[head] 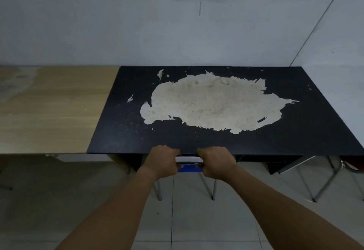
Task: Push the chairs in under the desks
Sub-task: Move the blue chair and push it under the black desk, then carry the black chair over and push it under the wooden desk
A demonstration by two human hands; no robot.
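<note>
Left hand [160,160] and right hand [216,162] both closed around chrome top rail of blue chair [189,162], knuckles touching front edge of black desk [122,127]. Chair seat hidden beneath desktop; only rail, blue strip, two rear legs show. Wooden desk [51,110] abuts black desk's left edge. Second chair frame [323,180] under right end. Tiled floor [69,200] open behind.
</note>
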